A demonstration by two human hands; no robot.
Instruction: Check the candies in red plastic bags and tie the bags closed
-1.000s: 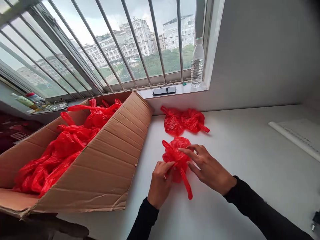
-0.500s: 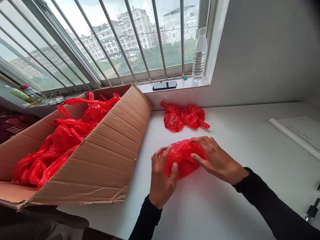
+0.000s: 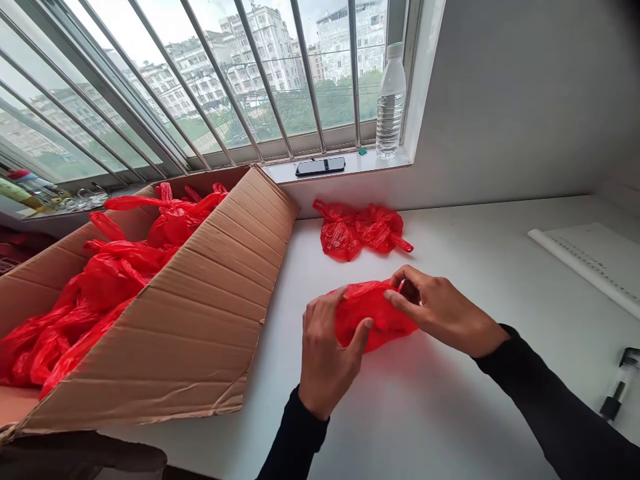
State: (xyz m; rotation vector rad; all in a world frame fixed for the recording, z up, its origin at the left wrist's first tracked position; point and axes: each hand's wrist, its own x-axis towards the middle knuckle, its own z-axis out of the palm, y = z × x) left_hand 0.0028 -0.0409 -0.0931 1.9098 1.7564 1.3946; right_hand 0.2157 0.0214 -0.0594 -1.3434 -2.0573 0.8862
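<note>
A crumpled red plastic bag (image 3: 373,313) lies on the white table in front of me. My left hand (image 3: 330,350) cups its left side, fingers over the far edge and thumb on the near side. At the bag's right end, my right hand (image 3: 435,310) pinches the plastic between thumb and curled fingers. What the bag contains, if anything, is hidden. Just beyond it rest two knotted red bags (image 3: 360,230), side by side and untouched.
To the left, an open cardboard box (image 3: 200,313) holds several red plastic bags (image 3: 115,273). On the windowsill are a phone (image 3: 320,167) and a water bottle (image 3: 391,103). Printed paper (image 3: 595,257) and a black-and-clear pen-like object (image 3: 620,387) lie at the right.
The fingers of my right hand have drawn together from a spread pose into a pinch on the bag. My left hand stays around the left side. The view has shifted slightly right.
</note>
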